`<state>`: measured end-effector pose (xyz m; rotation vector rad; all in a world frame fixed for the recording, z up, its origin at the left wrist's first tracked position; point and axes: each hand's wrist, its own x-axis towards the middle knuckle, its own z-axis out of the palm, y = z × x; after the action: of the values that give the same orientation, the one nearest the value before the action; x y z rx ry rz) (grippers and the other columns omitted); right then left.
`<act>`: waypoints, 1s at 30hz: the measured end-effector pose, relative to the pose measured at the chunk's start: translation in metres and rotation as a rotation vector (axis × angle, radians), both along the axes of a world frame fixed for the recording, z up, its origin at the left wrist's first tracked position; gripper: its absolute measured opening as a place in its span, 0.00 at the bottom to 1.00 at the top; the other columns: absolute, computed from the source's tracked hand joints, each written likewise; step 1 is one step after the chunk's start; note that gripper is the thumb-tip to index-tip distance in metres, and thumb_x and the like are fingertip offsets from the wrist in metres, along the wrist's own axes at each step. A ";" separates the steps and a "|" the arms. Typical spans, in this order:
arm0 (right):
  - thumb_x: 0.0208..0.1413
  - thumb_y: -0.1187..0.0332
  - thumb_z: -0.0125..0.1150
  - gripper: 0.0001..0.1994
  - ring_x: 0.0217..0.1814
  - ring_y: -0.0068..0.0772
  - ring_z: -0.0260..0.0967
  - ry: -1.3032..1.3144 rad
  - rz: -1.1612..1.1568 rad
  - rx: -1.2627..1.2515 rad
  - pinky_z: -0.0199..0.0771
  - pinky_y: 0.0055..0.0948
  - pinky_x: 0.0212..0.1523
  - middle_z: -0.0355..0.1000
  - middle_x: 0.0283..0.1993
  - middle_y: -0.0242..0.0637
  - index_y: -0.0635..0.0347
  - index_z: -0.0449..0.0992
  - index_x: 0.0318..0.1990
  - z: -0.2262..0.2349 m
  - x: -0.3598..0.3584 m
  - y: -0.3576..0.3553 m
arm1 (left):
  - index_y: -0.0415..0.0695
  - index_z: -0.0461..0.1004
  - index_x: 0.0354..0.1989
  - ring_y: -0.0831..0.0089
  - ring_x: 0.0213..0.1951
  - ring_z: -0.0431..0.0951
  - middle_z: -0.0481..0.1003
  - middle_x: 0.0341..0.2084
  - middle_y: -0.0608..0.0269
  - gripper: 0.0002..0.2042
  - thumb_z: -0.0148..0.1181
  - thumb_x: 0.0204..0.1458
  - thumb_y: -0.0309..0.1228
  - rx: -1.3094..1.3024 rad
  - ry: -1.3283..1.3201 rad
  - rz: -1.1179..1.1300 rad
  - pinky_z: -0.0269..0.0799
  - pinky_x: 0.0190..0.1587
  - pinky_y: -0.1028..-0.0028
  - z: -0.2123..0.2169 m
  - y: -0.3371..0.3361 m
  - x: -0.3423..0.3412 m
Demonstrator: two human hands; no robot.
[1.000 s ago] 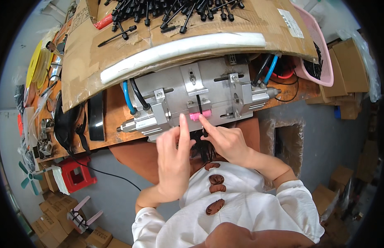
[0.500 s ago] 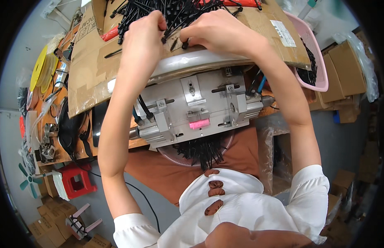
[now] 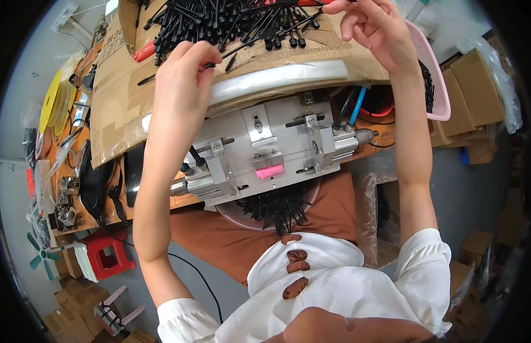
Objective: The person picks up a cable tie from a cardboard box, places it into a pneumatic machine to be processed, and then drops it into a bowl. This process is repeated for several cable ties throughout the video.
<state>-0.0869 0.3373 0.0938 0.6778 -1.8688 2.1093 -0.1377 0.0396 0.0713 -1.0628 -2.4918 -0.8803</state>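
Observation:
My left hand (image 3: 188,68) is over the cardboard with thumb and fingers pinched on a small black rod-like part (image 3: 210,65); most of that part is hidden by the fingers. Farther right and higher, my right hand (image 3: 382,31) is raised at the top edge of the view, fingers curled. A dark bit shows between its fingertips, cut off by the edge, so its kind does not show. Between the hands lies a heap of black rods with thick capped ends (image 3: 231,23). One loose black piece (image 3: 230,62) rests beside my left hand.
Below the cardboard sheet (image 3: 120,111) stands a metal fixture (image 3: 242,131) with clamps on both sides and a pink piece (image 3: 270,171). A white roll (image 3: 282,73) lines the cardboard's edge. A pink basket (image 3: 442,106) is at right; a bowl of black parts (image 3: 274,211) sits below the fixture.
My right hand has moved up and right, away from the heap's near edge. My left hand has come down slightly toward me, uncovering more of the heap.

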 end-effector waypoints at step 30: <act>0.51 0.83 0.60 0.13 0.33 0.27 0.75 -0.063 -0.437 0.013 0.71 0.18 0.21 0.77 0.40 0.50 0.65 0.71 0.44 -0.058 0.137 -0.093 | 0.28 0.57 0.62 0.64 0.36 0.68 0.67 0.37 0.55 0.34 0.54 0.40 0.16 -0.272 0.016 0.099 0.68 0.41 0.70 -0.121 -0.002 0.187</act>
<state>0.0506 0.2448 0.0362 0.1795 -1.8570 1.8529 0.0493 0.0378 -0.0502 -1.0101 -2.6786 -0.5123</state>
